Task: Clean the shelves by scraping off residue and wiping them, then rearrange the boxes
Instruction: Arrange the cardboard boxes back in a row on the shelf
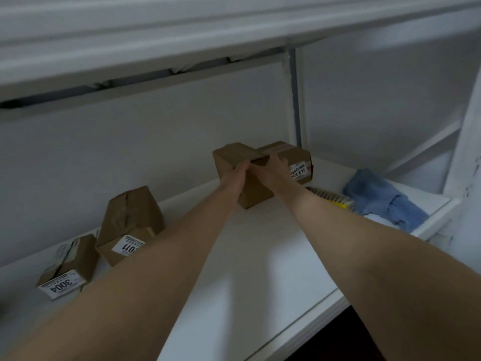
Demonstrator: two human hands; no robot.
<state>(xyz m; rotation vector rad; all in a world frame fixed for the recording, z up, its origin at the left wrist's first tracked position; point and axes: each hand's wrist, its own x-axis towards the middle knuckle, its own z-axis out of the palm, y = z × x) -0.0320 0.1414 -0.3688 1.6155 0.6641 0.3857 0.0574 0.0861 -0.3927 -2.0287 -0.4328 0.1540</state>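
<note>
The white shelf (260,256) runs from the near edge to a pale back panel (156,126); its middle area carries no object and no residue can be made out on it at this resolution. At near left stands a small cardboard box marked 3004 (62,267), label facing outward. Just beyond it, close beside or touching (the gap cannot be resolved), is a taller cardboard box marked 011 (130,225), tilted out of line with the shelf edge. Both forearms reach across the shelf to a plain cardboard box (253,195) in the far middle. The left hand (235,175) grips the box's near-left upper edge with fingers curled over it. The right hand (276,170) holds the box's right upper side, fingers laid over the top; how tightly it closes cannot be read exactly. The plain cardboard box sits on the shelf at an angle, in contact with a labelled cardboard box (294,158) behind it to the right, which stands close to the back panel. At right lie a yellow-handled scrubbing brush (330,198) and, just beside it, a crumpled blue cloth (385,199), both released. An upper shelf (182,35) overhangs the work area. Assessment: with the cleaning tools set down and both hands on a box, the step in hand is the rearranging of boxes. The next move calls for squaring the plain cardboard box against its neighbour or the back panel, with firm two-handed control and clearance kept below the upper shelf.
</note>
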